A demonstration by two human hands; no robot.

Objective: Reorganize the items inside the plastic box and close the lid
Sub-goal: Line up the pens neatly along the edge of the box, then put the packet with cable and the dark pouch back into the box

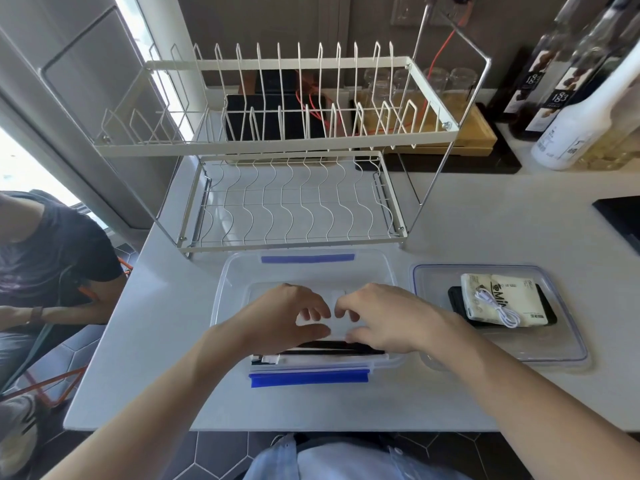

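Observation:
The clear plastic box [235, 271] with blue latches [308, 378] stands open on the white counter in front of me. Both my hands are inside it. My left hand [280, 317] and my right hand [384, 317] face each other, thumbs and fingers pinched on the ends of a pale white flat item [340, 308] over the box's middle. Black and white flat items [332, 351] lie along the box's near wall. The lid [568, 344] lies to the right, carrying a tissue pack [502, 296], a white cable [498, 311] and a black item [456, 299].
A white wire dish rack [294, 202] stands right behind the box. Bottles [571, 109] and a wooden tray [474, 133] with glasses are at the back right. A dark panel [620, 216] sits at the right edge. Another person [52, 258] sits left of the counter.

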